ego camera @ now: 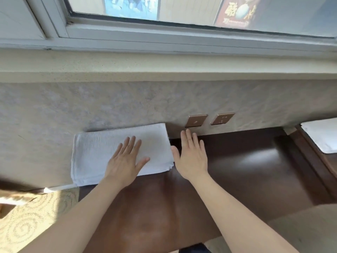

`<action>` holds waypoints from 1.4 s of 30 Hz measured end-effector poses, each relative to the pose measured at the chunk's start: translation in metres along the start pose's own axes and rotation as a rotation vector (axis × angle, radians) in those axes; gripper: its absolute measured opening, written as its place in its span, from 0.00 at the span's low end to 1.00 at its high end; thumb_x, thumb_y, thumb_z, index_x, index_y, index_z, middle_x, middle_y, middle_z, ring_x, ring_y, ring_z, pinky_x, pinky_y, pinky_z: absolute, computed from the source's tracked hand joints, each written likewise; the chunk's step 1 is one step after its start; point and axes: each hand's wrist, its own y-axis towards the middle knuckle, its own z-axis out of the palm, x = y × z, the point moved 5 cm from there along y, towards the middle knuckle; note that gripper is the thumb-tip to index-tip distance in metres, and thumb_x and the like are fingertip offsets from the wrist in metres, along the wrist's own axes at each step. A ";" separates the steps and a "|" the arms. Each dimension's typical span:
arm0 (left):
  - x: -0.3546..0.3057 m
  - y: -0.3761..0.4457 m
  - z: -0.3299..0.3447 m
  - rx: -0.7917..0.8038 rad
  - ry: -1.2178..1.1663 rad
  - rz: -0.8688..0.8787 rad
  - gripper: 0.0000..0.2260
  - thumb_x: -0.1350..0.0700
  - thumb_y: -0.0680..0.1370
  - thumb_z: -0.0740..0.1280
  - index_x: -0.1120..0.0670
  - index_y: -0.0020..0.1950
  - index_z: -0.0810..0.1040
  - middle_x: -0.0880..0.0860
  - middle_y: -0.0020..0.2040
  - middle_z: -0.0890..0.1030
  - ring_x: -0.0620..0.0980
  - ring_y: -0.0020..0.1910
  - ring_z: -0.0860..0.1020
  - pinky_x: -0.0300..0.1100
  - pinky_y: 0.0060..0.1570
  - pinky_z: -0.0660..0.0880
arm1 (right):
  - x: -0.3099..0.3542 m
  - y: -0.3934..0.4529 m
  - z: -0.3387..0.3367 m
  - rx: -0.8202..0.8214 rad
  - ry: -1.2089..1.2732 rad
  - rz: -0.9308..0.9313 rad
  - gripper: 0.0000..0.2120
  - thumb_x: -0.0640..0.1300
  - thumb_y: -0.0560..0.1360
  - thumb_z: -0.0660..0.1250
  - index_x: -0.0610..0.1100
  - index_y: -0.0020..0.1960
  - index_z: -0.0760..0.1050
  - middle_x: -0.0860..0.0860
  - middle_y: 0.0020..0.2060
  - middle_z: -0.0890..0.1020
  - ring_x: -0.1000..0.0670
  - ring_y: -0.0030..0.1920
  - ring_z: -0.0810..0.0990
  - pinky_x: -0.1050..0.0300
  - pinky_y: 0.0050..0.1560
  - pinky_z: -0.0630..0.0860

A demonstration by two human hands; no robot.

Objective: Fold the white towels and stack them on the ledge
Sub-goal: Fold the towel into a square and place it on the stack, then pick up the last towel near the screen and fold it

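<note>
A folded white terry towel [109, 152] lies on the left part of the dark brown glossy surface [246, 170], its far edge against the pale mottled wall [91, 103] and its left end overhanging the surface's left edge. The left hand [125, 161] rests palm down on the right half of this towel, fingers straight and slightly fanned toward the wall, thumb out to the right; the grip is spread and holds nothing. The right hand [191, 157] lies flat on the bare surface just beside the towel's right edge, fingers straight and together, thumb angled toward the cloth; whether the thumb touches it cannot be told. This grip is likewise spread. Both bare forearms run up from the near edge, converging slightly toward the hands. Two bronze rectangular wall plates [209, 120] sit just beyond the right fingertips. A second white towel [322, 136] lies at the far right on a separate brown piece. The cream speckled window ledge [164, 64] runs above the wall.
</note>
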 end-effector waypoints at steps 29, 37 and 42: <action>-0.647 0.003 0.086 0.041 0.016 0.610 0.42 0.30 0.74 0.38 0.51 0.82 0.56 0.51 0.83 0.53 0.47 0.81 0.47 0.44 0.79 0.45 | -0.587 -0.279 -0.102 -0.279 0.256 0.615 0.33 0.64 0.83 0.45 0.46 0.82 0.51 0.48 0.82 0.51 0.44 0.81 0.52 0.46 0.79 0.53; -0.756 0.065 0.153 0.104 -0.046 0.591 0.46 0.28 0.71 0.34 0.52 0.82 0.55 0.51 0.83 0.52 0.48 0.81 0.46 0.44 0.79 0.44 | -0.679 -0.246 -0.094 -0.198 0.138 0.589 0.34 0.65 0.82 0.42 0.48 0.83 0.47 0.50 0.82 0.48 0.46 0.81 0.48 0.47 0.79 0.49; -0.830 0.133 0.170 0.077 -0.057 0.645 0.41 0.30 0.75 0.38 0.53 0.79 0.61 0.52 0.81 0.59 0.51 0.80 0.54 0.46 0.78 0.52 | -0.760 -0.206 -0.108 -0.173 0.121 0.632 0.34 0.65 0.82 0.42 0.48 0.83 0.47 0.51 0.82 0.48 0.46 0.81 0.47 0.47 0.80 0.49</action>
